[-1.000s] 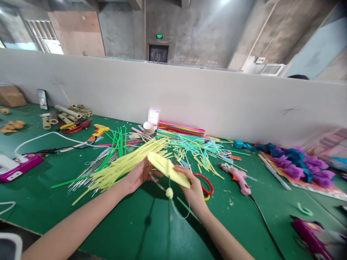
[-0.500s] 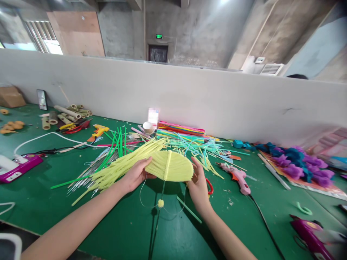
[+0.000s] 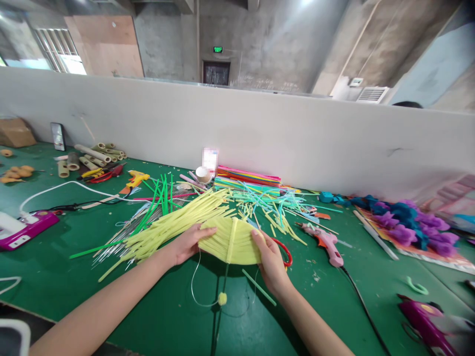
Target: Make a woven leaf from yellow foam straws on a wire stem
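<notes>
Between my two hands is a yellow pipe-cleaner leaf (image 3: 218, 242) with a raised midrib and a thin stem running down toward me. My left hand (image 3: 187, 244) pinches its left edge, thumb on top. The right edge is gripped by my right hand (image 3: 270, 259), its thumb lying on the upper face. A small yellow pompom (image 3: 222, 298) sits on the stem below the leaf, and fine thread loops on both sides of it. Red-handled scissors (image 3: 286, 251) lie partly hidden behind my right hand. A loose bunch of yellow pipe cleaners (image 3: 166, 225) lies beyond my left hand.
A pink glue gun (image 3: 326, 242) with a black cord lies to the right. Colored pipe-cleaner bundles (image 3: 248, 178) are along the partition (image 3: 166, 123). Bamboo pieces (image 3: 98, 155), a yellow glue gun (image 3: 135, 180) and a purple power strip (image 3: 33, 230) are at left; purple flowers (image 3: 404, 235) at right.
The leaf has come down slightly and tilted, showing more of its face. My right hand has closed over its right edge, thumb now on top. The pompom hangs a little lower.
</notes>
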The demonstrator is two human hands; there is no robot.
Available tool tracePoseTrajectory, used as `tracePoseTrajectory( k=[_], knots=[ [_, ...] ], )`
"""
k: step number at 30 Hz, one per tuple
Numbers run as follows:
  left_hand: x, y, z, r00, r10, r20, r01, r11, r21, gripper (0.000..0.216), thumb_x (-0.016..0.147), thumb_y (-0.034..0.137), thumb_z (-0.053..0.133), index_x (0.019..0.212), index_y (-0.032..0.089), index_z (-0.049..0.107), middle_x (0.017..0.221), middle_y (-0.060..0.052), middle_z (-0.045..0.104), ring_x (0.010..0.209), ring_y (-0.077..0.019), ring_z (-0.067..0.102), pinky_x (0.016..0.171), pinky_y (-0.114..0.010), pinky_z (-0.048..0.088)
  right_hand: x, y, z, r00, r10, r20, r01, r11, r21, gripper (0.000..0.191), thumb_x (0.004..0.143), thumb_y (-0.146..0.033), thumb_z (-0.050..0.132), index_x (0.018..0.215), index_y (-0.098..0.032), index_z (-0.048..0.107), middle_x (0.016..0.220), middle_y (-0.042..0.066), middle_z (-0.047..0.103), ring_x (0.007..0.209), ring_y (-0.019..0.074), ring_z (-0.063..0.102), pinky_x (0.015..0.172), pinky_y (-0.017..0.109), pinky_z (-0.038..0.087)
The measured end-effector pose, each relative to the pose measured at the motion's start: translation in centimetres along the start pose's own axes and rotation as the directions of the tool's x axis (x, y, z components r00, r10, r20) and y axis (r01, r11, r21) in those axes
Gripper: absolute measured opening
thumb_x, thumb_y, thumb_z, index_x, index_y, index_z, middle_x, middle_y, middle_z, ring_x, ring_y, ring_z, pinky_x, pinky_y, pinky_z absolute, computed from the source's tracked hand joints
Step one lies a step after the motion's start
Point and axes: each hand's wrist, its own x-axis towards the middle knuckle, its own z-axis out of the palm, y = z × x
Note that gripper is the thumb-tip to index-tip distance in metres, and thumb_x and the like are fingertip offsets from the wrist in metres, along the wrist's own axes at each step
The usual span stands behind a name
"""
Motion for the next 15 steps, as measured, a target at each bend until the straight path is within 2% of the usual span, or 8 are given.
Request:
tracePoseTrajectory(
  k=[3, 7, 11, 15],
  knots=[
    [-0.3, 0.2, -0.2, 0.995, -0.081, 0.051, 0.079, 0.996, 0.048, 0.051, 0.069, 0.032, 0.085, 0.112, 0.015, 0.064, 0.111, -0.013, 0.074, 0.104, -0.0278, 0.070, 0.086, -0.034, 0.056, -0.1, 0.0, 0.1, 0.998, 0.033, 0.058, -0.031, 0.999, -0.024, 0.043, 0.078, -0.048, 0.074, 0.109, -0.018, 0.069, 0.101, 0.008, 0.077, 0.090, 0.0294, 0.073, 0.076, 0.037, 0.059],
    [-0.5, 0.7, -0.9, 0.987, -0.156, -0.035, 0.159, 0.973, 0.169, 0.066, 0.059, 0.035, 0.091, 0.114, 0.016, 0.060, 0.115, -0.014, 0.073, 0.108, -0.0292, 0.068, 0.090, -0.036, 0.054, -0.3, -0.1, 0.3, 0.988, 0.089, 0.123, -0.080, 0.994, -0.072, 0.050, 0.072, -0.046, 0.080, 0.109, -0.015, 0.069, 0.097, 0.010, 0.078, 0.085, 0.0301, 0.074, 0.077, 0.039, 0.059],
    [-0.5, 1.0, -1.4, 0.986, -0.156, -0.062, 0.167, 0.957, 0.235, 0.071, 0.056, 0.038, 0.091, 0.116, 0.015, 0.059, 0.113, -0.015, 0.073, 0.105, -0.0298, 0.069, 0.088, -0.037, 0.054, -0.4, -0.1, 0.6, 0.979, 0.128, 0.160, -0.110, 0.988, -0.112, 0.055, 0.065, -0.048, 0.084, 0.105, -0.013, 0.071, 0.094, 0.012, 0.078, 0.086, 0.0316, 0.074, 0.083, 0.043, 0.058],
    [-0.3, 0.9, -1.4, 0.988, -0.139, -0.069, 0.153, 0.951, 0.267, 0.075, 0.055, 0.039, 0.091, 0.118, 0.015, 0.059, 0.115, -0.015, 0.073, 0.105, -0.0302, 0.069, 0.087, -0.037, 0.054, -0.4, 0.0, 0.7, 0.969, 0.184, 0.166, -0.158, 0.975, -0.155, 0.056, 0.063, -0.051, 0.084, 0.100, -0.012, 0.073, 0.093, 0.012, 0.078, 0.084, 0.0314, 0.075, 0.083, 0.043, 0.058]
  ],
)
